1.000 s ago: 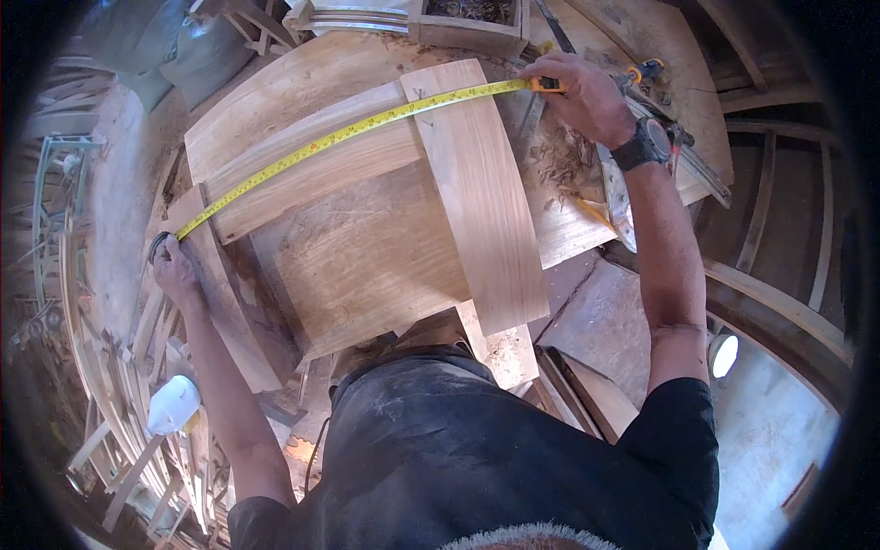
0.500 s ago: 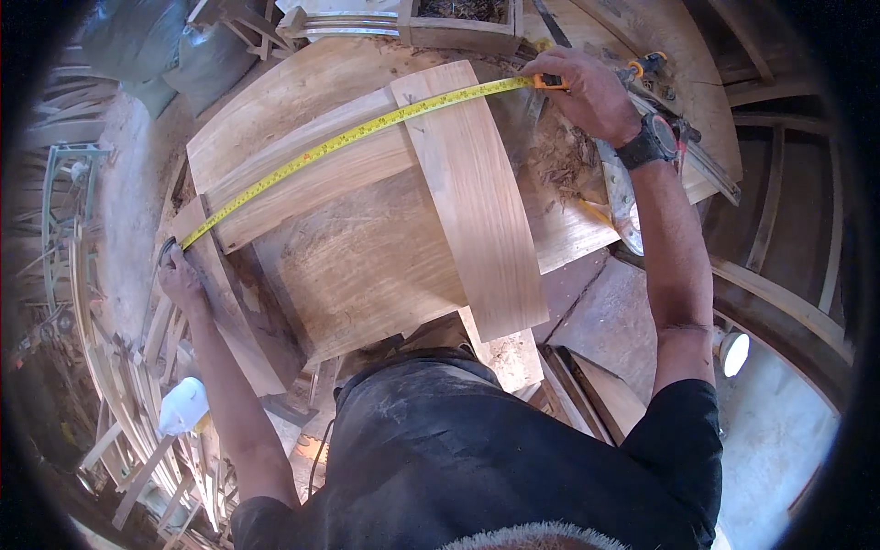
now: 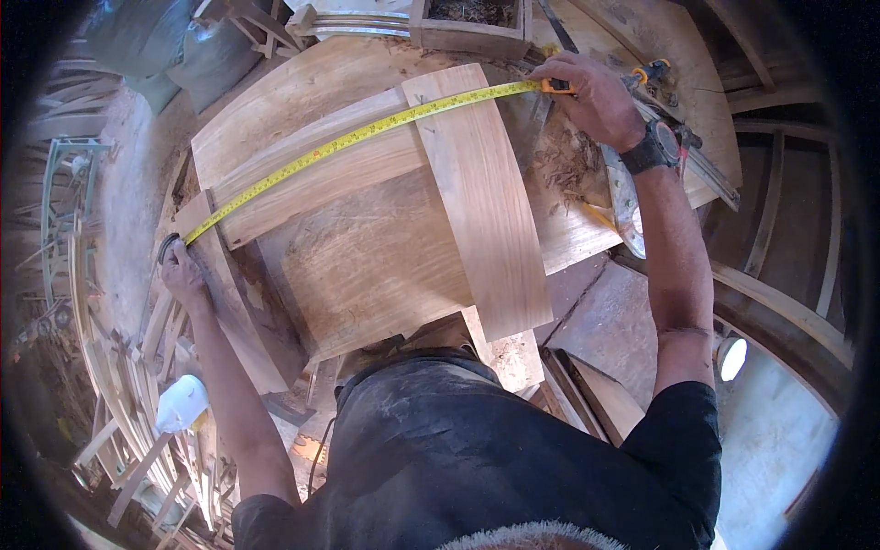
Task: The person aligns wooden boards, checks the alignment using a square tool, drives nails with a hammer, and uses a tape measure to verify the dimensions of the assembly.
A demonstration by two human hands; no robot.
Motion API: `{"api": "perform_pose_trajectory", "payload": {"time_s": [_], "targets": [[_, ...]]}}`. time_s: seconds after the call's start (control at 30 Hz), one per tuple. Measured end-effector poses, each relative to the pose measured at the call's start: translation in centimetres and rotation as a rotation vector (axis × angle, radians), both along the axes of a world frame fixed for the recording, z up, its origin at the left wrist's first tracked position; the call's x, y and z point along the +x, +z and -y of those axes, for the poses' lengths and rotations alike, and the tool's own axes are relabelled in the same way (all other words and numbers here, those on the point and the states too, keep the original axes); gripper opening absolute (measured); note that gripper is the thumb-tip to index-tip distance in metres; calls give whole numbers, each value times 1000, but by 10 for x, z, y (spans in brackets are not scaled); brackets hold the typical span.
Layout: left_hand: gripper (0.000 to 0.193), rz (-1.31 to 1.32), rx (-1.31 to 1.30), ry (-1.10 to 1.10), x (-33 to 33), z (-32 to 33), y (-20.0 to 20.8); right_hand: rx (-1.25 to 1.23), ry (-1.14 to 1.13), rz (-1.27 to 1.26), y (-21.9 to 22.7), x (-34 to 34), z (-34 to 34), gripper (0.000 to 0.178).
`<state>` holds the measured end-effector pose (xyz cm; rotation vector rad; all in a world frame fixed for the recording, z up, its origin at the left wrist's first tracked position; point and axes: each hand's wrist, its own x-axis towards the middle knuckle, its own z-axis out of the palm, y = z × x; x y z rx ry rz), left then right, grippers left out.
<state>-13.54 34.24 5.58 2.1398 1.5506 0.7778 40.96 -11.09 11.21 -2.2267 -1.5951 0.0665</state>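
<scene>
A yellow tape measure (image 3: 316,154) is stretched between my two hands, slanting up from left to right. My left hand (image 3: 184,273) is closed on its left end, beside a dark rounded part, at the corner of a narrow board (image 3: 240,307). My right hand (image 3: 598,103) grips the far right end, where an orange and black piece shows at the fingers. Beneath the blade lie a long pale board (image 3: 321,191) and a wide board (image 3: 490,206) set crosswise over it. A large wooden panel (image 3: 376,266) lies under these boards.
At the top stands a wooden box (image 3: 470,38) of shavings. An orange-handled clamp (image 3: 649,73) and metal bars (image 3: 710,174) lie right of my right hand. Thin wood strips (image 3: 101,367) and a white jug (image 3: 182,403) are at the left. A lit lamp (image 3: 732,358) is at the right.
Both hands keep hold of the tape measure. The right hand and its end of the tape sit slightly farther right and lower; the whole view has shifted a little.
</scene>
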Motion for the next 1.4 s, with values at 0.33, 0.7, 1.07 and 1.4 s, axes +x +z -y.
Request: {"api": "perform_pose_trajectory", "payload": {"time_s": [0.33,0.7,1.07,1.4], "targets": [[39,78,32,-30,13,16,4,-42,-20,-26,4,-2,-2,39],[41,69,-37,-17,6,6,0,18,11,2,0,2,-1,39],[47,-67,59,-58,10,7,4,-23,-18,-17,2,1,-1,41],[45,14,189,-110,8,4,-4,-35,-48,0,0,1,-3,44]]}}
